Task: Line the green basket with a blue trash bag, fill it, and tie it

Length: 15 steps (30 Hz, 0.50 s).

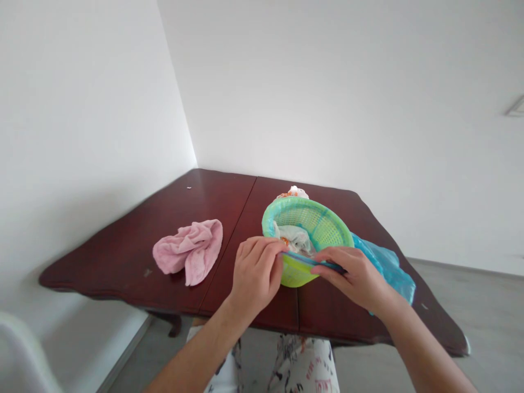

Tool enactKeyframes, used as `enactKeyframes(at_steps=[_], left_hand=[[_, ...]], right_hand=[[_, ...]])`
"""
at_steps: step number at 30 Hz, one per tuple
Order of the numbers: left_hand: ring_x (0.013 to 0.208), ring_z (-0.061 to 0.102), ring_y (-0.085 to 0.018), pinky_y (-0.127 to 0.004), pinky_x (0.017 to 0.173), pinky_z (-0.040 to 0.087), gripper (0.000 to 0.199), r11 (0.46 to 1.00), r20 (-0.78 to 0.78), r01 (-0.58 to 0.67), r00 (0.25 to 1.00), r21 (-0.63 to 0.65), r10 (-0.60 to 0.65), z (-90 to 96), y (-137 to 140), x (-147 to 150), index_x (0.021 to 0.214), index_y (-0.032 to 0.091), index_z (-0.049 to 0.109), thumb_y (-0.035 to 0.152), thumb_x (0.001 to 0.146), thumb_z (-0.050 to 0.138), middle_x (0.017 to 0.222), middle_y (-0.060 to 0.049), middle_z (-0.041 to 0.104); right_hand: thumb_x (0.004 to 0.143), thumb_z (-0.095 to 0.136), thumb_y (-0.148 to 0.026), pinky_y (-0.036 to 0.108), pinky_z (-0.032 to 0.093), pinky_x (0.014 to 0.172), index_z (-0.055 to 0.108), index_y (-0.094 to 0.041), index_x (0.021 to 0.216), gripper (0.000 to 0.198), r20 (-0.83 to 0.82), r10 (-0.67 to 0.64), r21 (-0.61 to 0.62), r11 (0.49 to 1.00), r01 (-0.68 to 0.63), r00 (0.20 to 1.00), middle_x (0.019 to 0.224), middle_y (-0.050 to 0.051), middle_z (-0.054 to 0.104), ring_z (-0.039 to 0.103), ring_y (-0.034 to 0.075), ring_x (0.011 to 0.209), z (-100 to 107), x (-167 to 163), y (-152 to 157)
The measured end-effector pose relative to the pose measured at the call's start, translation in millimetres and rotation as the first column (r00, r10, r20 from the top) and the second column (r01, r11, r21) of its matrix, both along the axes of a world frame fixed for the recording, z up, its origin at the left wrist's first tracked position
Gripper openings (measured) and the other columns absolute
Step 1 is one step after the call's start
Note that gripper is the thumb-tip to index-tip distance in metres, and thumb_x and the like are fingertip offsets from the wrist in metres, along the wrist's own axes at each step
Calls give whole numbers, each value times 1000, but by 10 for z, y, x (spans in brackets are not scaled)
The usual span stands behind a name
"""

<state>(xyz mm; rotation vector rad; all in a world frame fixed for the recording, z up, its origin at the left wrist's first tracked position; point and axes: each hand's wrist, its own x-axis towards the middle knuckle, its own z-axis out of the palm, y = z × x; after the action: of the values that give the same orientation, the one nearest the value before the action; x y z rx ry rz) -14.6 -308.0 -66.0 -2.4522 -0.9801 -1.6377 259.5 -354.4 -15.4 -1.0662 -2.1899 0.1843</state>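
A green mesh basket (332, 226) stands near the middle of the table, its opening towards me. Crumpled whitish plastic (297, 239) with an orange bit lies inside. A thin blue plastic bag (391, 270) spreads over the table on the basket's right, and blue film also shows along parts of the rim. At the near rim, my left hand (258, 267) is closed with its fingertips on the bag's blue edge. My right hand (354, 273) pinches the same edge farther right, thumb below and fingers above. The edge runs taut between both hands.
A crumpled pink towel (190, 248) lies left on the dark red wooden table (164, 218). Behind the basket sits a white and orange crumpled item (293, 191). A small white scrap (189, 188) is at the far left. White walls border the table.
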Motion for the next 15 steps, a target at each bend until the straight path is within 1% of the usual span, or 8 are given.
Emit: enactKeyframes(at_steps=[3,5,6,8,10,12,14,15], left_hand=[[113,75,-29,-46,106,50,19,998,-54,-5,998,66,9,68,170,-83,126,24,75,13,120,61,118,-7,87],[111,74,-28,-45,104,48,12,996,-106,49,994,78,-40,128,332,-195,125,24,76,25,124,64,114,-6,88],[108,73,-28,-44,101,48,15,995,-131,85,988,60,-76,162,426,-263,122,24,77,34,125,66,110,-6,87],[97,70,-27,-43,93,45,35,989,-168,150,974,-9,-149,236,643,-405,109,24,79,55,123,69,96,-5,84],[85,64,-24,-40,85,42,54,970,-171,218,957,-110,-234,315,897,-523,92,24,76,68,120,68,82,-3,76],[75,58,-21,-37,77,39,67,918,-113,300,935,-261,-337,393,1188,-583,80,23,68,77,118,64,74,-2,68],[64,48,-18,-34,66,32,80,822,-10,366,912,-435,-411,475,1506,-571,71,23,57,91,114,55,67,0,55],[60,41,-16,-34,62,27,86,775,32,378,906,-506,-421,520,1669,-540,67,24,50,99,110,49,63,1,46]], right_hand=[[124,71,-49,34,49,69,77,-27,112,26,140,-27,113,994,11,990,85,0,81,74,19,72,92,83,47],[126,66,-44,35,50,74,76,-25,111,26,219,-57,171,985,19,974,88,1,81,74,20,76,144,213,84],[127,64,-41,37,51,79,76,-25,112,25,258,-81,195,980,31,963,92,3,82,75,21,80,164,300,106],[128,61,-36,40,51,87,78,-24,116,23,337,-152,223,972,78,929,102,6,84,78,25,92,191,507,166],[127,57,-32,42,51,92,79,-24,118,26,396,-243,219,962,166,885,109,9,84,78,28,100,212,724,260],[126,53,-32,42,51,93,81,-23,117,30,421,-323,175,946,273,848,112,11,83,78,30,105,237,908,404],[125,53,-34,39,52,91,82,-24,115,32,412,-382,84,920,383,827,113,10,83,79,30,104,275,1036,611],[124,54,-35,38,51,89,82,-25,113,32,407,-411,33,899,436,816,111,10,84,79,29,102,300,1077,736]])
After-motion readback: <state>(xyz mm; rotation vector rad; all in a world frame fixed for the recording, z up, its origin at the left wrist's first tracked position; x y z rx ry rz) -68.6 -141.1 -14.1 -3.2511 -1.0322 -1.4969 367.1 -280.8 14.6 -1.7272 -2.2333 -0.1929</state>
